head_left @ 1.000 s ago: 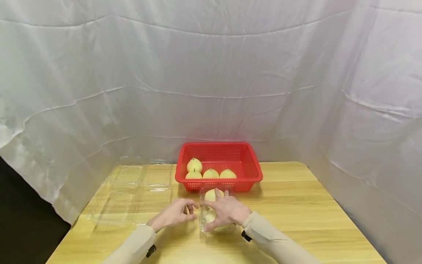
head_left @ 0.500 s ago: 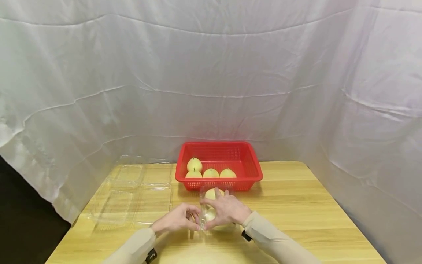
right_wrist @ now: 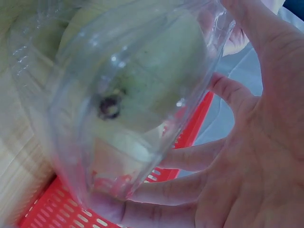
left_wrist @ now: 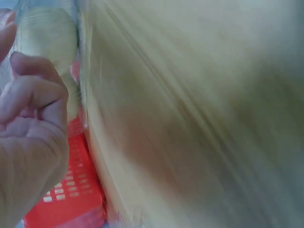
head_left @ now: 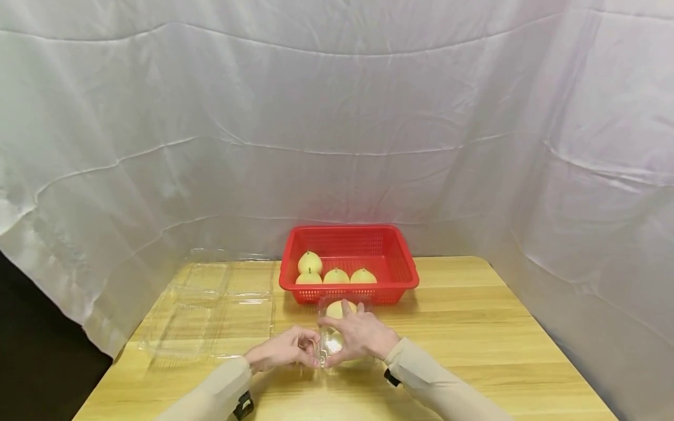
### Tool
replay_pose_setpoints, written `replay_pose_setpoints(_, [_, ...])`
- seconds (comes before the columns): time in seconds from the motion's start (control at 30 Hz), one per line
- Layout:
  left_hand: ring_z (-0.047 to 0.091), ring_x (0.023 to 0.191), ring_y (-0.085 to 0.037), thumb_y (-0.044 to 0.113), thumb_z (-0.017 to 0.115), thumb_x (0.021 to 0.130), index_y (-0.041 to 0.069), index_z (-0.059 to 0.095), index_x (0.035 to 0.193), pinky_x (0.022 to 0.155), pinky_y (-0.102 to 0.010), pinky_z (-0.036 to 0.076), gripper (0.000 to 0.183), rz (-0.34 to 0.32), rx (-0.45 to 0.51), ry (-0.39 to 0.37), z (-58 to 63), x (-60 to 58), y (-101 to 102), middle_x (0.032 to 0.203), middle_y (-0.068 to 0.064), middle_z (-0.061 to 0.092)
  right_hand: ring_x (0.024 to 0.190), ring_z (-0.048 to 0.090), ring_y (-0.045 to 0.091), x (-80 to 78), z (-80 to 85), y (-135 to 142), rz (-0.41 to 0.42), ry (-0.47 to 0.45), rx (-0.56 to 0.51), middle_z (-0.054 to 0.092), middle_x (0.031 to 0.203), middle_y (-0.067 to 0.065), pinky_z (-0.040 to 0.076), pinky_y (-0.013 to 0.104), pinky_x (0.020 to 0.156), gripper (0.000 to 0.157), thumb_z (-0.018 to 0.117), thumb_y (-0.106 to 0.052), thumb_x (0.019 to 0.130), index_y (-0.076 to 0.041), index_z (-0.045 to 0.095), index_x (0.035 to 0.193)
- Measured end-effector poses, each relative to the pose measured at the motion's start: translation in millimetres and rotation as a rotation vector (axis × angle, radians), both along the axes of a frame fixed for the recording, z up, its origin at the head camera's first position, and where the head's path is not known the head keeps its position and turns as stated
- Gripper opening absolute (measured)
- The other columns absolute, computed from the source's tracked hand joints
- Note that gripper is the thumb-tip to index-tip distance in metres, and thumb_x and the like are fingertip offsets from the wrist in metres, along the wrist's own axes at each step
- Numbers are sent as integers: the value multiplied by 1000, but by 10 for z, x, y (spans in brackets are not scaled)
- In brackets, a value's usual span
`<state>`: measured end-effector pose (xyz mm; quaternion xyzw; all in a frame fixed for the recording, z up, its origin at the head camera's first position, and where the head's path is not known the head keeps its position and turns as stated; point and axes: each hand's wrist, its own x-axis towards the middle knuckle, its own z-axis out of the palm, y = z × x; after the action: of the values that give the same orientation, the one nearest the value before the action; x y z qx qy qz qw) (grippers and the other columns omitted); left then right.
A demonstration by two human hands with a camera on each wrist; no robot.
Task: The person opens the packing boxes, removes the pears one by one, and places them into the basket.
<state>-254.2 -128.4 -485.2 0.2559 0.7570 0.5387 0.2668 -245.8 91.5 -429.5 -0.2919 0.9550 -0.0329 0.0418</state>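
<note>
A clear plastic clamshell box [head_left: 323, 318] with pale yellow pears [head_left: 337, 309] inside lies just in front of the red basket. My right hand [head_left: 364, 336] rests across its top with fingers spread, the thumb pressing near the front left corner. Close up in the right wrist view, those fingers [right_wrist: 185, 190] lie along the plastic over a pear [right_wrist: 147, 71]. At that same corner, my left hand [head_left: 286, 349] pinches the box's edge between thumb and curled fingers. In the left wrist view, the left hand [left_wrist: 35, 104] appears beside the box's side wall, partly out of frame.
The red basket [head_left: 347, 287] stands behind the box and holds several pears [head_left: 310, 262]. To the left, several clear plastic containers [head_left: 181, 330] lie open on the wooden table [head_left: 474, 351]. A pale curtain [head_left: 337, 117] hangs round the back and sides.
My left hand has moved slightly right and nearer to me, onto the box's front left corner, and its fingers have closed on the edge. The right hand has stayed almost still.
</note>
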Motion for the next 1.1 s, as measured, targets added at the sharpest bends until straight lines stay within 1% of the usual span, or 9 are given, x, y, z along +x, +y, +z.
replay_pose_setpoints(0.17, [40, 53, -8, 4, 67, 82, -1, 65, 96, 47, -18, 34, 15, -20, 27, -4, 13, -6, 23, 69, 5, 56, 120, 45, 64, -25, 30, 8, 3, -13, -31, 37, 150, 28, 53, 60, 82, 85, 65, -80, 68, -48, 41, 143])
replay_pose_setpoints(0.23, [40, 52, -7, 4, 68, 82, 0, 66, 98, 46, -18, 34, 16, -27, 31, -9, 7, -8, 18, 69, 5, 58, 120, 43, 65, -25, 28, 12, 4, -23, -35, 36, 151, 29, 53, 61, 81, 85, 64, -81, 68, -48, 41, 143])
replay_pose_setpoints(0.33, [41, 51, -6, 8, 70, 85, 5, 68, 102, 45, -18, 33, 18, -24, 28, -23, -17, -7, 0, 70, 4, 59, 121, 43, 66, -21, 19, 12, 5, -31, -35, 35, 151, 29, 52, 63, 83, 85, 64, -81, 68, -49, 41, 143])
replay_pose_setpoints(0.43, [42, 51, -6, 10, 70, 86, 8, 68, 106, 44, -18, 33, 21, -5, 25, -35, -41, -8, -22, 70, 3, 59, 122, 42, 65, -10, 17, 5, 7, -37, -36, 34, 152, 29, 50, 64, 85, 84, 63, -81, 69, -48, 41, 143])
replay_pose_setpoints(0.57, [45, 55, -8, 6, 68, 86, 5, 68, 106, 48, -20, 37, 21, 52, 42, -4, -44, -45, -34, 73, 3, 61, 123, 39, 66, 0, 26, 0, 3, -48, -28, 31, 153, 31, 49, 65, 87, 86, 64, -80, 69, -47, 40, 145])
replay_pose_setpoints(0.7, [49, 57, -10, 7, 68, 86, 3, 69, 101, 51, -21, 40, 15, 153, 55, 49, -22, -109, -27, 75, -1, 63, 123, 39, 67, 0, 36, 5, -6, -44, -17, 30, 153, 32, 49, 66, 86, 86, 64, -79, 70, -47, 39, 146])
replay_pose_setpoints(0.8, [52, 58, -12, 9, 69, 87, 0, 68, 97, 52, -23, 42, 13, 212, 59, 52, -20, -143, -20, 77, -7, 64, 124, 38, 67, 3, 34, 11, 1, -46, -16, 30, 152, 32, 47, 67, 88, 86, 64, -78, 70, -46, 39, 146])
replay_pose_setpoints(0.93, [55, 58, -14, 8, 70, 87, -3, 65, 97, 52, -24, 42, 15, 262, 71, 49, -34, -177, 12, 78, -12, 64, 124, 38, 66, 1, 26, 28, 15, -56, -27, 31, 152, 33, 44, 68, 94, 84, 64, -78, 71, -45, 40, 145])
replay_pose_setpoints(1.1, [57, 59, -15, 6, 69, 85, 0, 59, 102, 51, -25, 39, 21, 343, 58, 68, -19, -225, 95, 79, -11, 64, 123, 40, 66, -12, 30, 58, 21, -58, -46, 32, 152, 30, 42, 66, 98, 85, 62, -80, 71, -46, 39, 146])
